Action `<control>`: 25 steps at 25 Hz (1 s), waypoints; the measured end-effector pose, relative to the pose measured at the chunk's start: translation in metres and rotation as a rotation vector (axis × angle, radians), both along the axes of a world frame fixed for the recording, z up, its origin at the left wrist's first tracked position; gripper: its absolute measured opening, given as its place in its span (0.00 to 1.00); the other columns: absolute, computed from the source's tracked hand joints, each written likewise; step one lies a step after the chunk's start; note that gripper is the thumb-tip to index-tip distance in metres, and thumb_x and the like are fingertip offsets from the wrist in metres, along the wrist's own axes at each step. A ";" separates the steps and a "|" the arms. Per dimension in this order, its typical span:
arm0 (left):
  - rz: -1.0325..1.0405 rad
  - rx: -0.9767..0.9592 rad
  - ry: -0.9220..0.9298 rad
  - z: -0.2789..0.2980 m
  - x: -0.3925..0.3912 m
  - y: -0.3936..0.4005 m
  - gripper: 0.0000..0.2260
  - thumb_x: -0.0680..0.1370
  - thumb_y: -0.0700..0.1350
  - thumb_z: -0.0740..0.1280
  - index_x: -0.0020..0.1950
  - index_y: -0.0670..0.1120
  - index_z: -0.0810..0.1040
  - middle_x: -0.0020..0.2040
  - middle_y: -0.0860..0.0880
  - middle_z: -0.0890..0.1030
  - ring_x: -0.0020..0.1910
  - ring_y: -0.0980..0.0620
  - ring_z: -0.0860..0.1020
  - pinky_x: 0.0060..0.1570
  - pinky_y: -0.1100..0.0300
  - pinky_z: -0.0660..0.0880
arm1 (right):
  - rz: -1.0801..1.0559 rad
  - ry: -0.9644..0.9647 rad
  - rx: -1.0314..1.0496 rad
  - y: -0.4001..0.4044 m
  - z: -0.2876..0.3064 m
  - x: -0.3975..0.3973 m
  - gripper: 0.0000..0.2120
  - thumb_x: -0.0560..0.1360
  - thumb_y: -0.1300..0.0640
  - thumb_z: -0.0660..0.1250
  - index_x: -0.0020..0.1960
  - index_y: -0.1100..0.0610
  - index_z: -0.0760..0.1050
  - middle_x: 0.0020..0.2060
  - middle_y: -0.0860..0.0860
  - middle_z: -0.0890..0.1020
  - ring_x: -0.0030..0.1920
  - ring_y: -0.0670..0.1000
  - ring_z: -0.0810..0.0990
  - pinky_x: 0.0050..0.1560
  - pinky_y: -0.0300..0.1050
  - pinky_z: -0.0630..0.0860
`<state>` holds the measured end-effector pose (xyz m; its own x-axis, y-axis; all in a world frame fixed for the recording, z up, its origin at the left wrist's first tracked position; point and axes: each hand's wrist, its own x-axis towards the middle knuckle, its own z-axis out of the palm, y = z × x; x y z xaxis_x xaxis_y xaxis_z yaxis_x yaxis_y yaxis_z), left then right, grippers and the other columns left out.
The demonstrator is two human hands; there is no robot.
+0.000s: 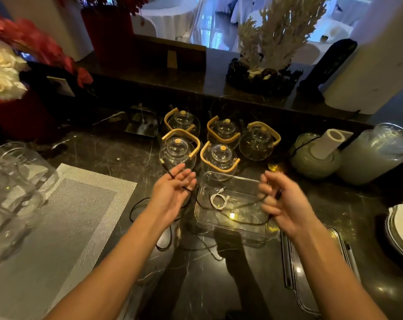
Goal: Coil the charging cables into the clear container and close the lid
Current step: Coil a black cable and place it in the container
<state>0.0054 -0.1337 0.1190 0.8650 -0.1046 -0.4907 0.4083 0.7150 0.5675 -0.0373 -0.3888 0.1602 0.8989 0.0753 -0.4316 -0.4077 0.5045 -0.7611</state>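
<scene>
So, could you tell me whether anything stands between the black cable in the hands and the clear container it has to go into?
Nothing visible does. The clear container sits open, with only a small coiled white cable inside. The black cable is strung between the left hand and right hand, already crossing over it. The glass teapots stand behind.

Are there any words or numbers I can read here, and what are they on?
None can be read.
The small card by the flowers has marks too blurred to read.
The dark stand at the back shows nothing legible.
</scene>
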 end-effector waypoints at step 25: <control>-0.366 0.057 -0.337 0.047 -0.006 -0.059 0.17 0.86 0.48 0.54 0.63 0.38 0.76 0.45 0.43 0.82 0.46 0.46 0.83 0.48 0.56 0.80 | 0.233 -0.070 -0.155 0.062 -0.025 -0.037 0.13 0.83 0.52 0.62 0.52 0.63 0.75 0.31 0.52 0.70 0.29 0.49 0.68 0.31 0.41 0.71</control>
<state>-0.0005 -0.1923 0.1662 0.8879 -0.4124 -0.2038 0.4139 0.5230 0.7451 -0.0740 -0.3272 0.1356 0.8931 0.2212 -0.3916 -0.4427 0.2791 -0.8521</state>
